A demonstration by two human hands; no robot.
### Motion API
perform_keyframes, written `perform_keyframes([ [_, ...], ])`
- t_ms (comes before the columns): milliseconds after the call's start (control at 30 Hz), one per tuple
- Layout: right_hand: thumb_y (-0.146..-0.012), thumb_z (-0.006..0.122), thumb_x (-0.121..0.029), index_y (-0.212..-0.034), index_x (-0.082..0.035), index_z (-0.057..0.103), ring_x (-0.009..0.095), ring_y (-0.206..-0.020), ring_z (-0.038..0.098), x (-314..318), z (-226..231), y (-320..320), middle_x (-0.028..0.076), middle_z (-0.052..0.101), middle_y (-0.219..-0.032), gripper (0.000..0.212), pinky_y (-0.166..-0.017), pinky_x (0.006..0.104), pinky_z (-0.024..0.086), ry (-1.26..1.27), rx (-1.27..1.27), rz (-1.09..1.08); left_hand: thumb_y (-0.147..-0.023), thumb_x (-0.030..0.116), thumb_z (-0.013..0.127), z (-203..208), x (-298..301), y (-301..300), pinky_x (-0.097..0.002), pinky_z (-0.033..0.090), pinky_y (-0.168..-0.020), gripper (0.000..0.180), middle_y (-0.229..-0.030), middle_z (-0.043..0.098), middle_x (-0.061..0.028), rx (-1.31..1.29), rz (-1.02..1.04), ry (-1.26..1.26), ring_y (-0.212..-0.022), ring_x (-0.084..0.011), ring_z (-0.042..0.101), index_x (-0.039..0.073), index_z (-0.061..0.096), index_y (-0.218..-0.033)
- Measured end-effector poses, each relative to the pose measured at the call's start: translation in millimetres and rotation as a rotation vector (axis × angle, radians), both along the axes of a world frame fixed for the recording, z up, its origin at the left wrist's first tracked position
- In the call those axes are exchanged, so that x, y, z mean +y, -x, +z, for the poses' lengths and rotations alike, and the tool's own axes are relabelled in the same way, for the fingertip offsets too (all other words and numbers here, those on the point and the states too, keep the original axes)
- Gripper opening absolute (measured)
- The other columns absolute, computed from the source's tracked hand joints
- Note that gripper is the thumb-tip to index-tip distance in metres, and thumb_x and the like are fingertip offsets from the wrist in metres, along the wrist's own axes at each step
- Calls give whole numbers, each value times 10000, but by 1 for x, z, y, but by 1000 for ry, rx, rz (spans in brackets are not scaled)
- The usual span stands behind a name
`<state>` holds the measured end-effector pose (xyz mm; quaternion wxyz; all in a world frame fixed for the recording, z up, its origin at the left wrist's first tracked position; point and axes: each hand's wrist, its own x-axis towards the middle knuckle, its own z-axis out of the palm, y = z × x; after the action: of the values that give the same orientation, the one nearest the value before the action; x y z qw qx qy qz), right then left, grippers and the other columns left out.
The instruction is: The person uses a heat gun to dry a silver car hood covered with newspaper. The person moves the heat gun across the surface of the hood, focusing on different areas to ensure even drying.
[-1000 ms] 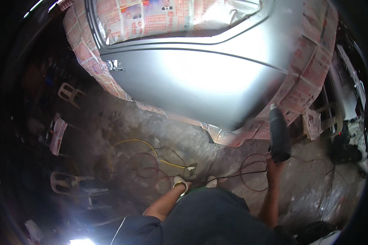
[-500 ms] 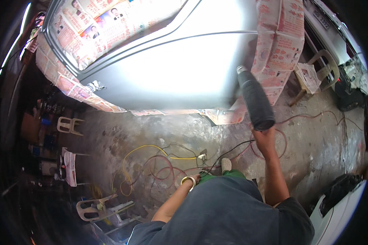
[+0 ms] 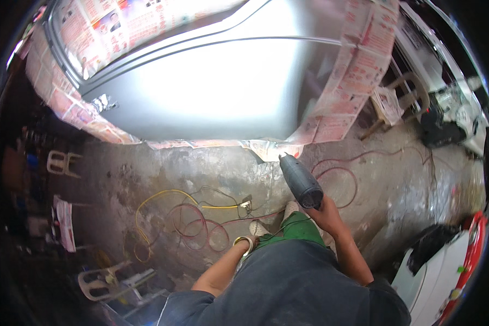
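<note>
My right hand (image 3: 325,214) is wrapped round the handle of a black heat gun (image 3: 301,182) with a short metal nozzle. The nozzle points up toward the lower edge of a grey car door panel (image 3: 201,92), at its papered right corner, apart from the panel. A black power cord (image 3: 284,226) curves across my green shorts to my left hand (image 3: 255,242), which is low at my waist and looks closed on it; its fingers are partly hidden. A pale ring like a tape roll (image 3: 244,239) circles my left wrist. Newspaper masking (image 3: 345,103) borders the panel.
A red hose (image 3: 193,220) and a yellow cable (image 3: 165,193) lie coiled on the concrete floor, beside a socket block (image 3: 246,205). Plastic chairs (image 3: 410,98) stand right and left. A white car part (image 3: 432,271) is at lower right.
The heat gun in my right hand has come down and left, away from the panel's right edge. My view has shifted, so the panel and floor items appear further left.
</note>
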<state>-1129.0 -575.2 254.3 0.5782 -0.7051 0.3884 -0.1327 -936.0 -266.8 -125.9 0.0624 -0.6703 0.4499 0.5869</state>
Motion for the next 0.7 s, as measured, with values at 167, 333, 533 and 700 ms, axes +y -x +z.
perform_keyframes([
  [167, -867, 733, -17, -1271, 21, 603, 147, -1059, 624, -37, 5, 0, 57, 682, -1157, 426, -938, 304, 479, -96, -180, -37, -947, 247, 535, 55, -58, 4, -483, 468, -1036, 372, -1346, 634, -207, -135, 140, -90, -1208, -376, 621, 88, 687, -1247],
  [333, -888, 712, -16, -1163, 12, 624, 108, -860, 603, -103, 68, -9, 35, 648, -990, 290, -756, 267, 504, -88, -211, -112, -934, 267, 549, 57, -90, 24, -494, 450, -1051, 413, -1408, 598, -187, -121, 337, -151, -1292, -379, 565, 123, 670, -1302],
  [533, -891, 626, 40, -1162, 41, 582, 127, -775, 559, -216, 113, 15, 53, 610, -944, 275, -703, 293, 500, 205, -601, -48, -945, 272, 556, 44, -191, 97, -494, 443, -1071, 427, -1425, 585, -160, -127, 578, -174, -1310, -361, 553, 118, 641, -1334],
  [700, -944, 582, 67, -1156, 63, 560, 145, -806, 559, -281, 118, 50, 72, 608, -956, 213, -741, 290, 500, 372, -696, 119, -954, 277, 562, 36, -250, 146, -494, 438, -1088, 442, -1440, 575, -137, -126, 699, -181, -1325, -346, 542, 114, 617, -1360],
])
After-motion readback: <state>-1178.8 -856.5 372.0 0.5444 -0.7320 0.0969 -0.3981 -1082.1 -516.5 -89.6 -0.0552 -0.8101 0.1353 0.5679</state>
